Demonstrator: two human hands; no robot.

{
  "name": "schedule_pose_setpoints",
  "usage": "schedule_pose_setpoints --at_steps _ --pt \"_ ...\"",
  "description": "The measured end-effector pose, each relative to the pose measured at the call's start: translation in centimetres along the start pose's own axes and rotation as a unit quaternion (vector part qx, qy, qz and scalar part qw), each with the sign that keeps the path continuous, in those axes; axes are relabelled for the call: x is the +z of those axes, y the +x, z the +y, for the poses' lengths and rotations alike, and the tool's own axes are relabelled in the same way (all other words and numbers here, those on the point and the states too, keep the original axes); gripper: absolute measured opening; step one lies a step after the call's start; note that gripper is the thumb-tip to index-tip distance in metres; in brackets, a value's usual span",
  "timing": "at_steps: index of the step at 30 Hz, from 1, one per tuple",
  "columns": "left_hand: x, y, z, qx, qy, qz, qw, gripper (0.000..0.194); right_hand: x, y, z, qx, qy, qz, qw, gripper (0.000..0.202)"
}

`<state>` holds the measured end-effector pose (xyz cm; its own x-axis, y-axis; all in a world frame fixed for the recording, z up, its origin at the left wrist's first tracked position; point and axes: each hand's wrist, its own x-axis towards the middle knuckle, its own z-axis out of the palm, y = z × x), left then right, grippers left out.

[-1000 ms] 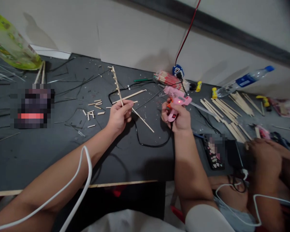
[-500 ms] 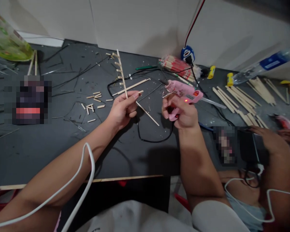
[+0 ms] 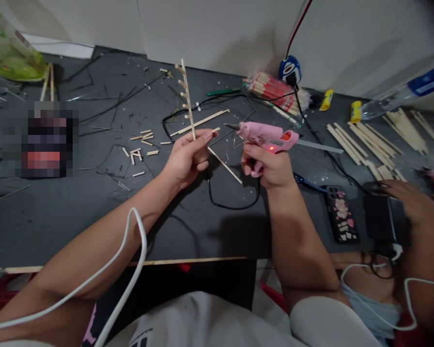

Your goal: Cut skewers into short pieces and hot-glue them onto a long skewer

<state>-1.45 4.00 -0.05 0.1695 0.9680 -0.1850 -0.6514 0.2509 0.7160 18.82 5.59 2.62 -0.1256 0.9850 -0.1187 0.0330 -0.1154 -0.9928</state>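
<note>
My left hand (image 3: 190, 159) is closed around a thin wooden stick (image 3: 188, 99) that has several short pegs along its side. A short stick piece (image 3: 216, 130) pokes out between thumb and forefinger. In my right hand (image 3: 269, 166) is a pink hot glue gun (image 3: 262, 132), its light lit and a clear glue stick (image 3: 320, 146) coming out of the back. The nozzle points left, close to the short piece, with a gap between them. On the table below lies another thin stick (image 3: 226, 165), and several cut pieces (image 3: 135, 155) are scattered left of my left hand.
A bag of red-wrapped sticks (image 3: 275, 91) and a blue plug adapter (image 3: 290, 70) are by the wall. Loose wooden sticks (image 3: 347, 142), a plastic bottle (image 3: 390, 101), a phone (image 3: 342, 214) and another person's arm (image 3: 423, 231) are on the right. A black cord (image 3: 231, 207) loops between my hands.
The glue gun has turned level and moved left, bringing its nozzle toward the short piece in my left hand. The pegged stick has shifted slightly with the view.
</note>
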Motion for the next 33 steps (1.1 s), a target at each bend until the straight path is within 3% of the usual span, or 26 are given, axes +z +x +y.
schedule_pose_setpoints --at_steps 6,33 --pt "0.08 -0.09 0.05 0.012 -0.025 -0.015 1.0 0.024 -0.14 0.08 0.1 -0.016 0.013 -0.031 0.999 0.028" --pt "-0.11 -0.09 -0.12 0.005 -0.022 -0.01 1.0 0.026 0.12 0.12 0.53 0.0 -0.035 -0.029 0.999 0.028"
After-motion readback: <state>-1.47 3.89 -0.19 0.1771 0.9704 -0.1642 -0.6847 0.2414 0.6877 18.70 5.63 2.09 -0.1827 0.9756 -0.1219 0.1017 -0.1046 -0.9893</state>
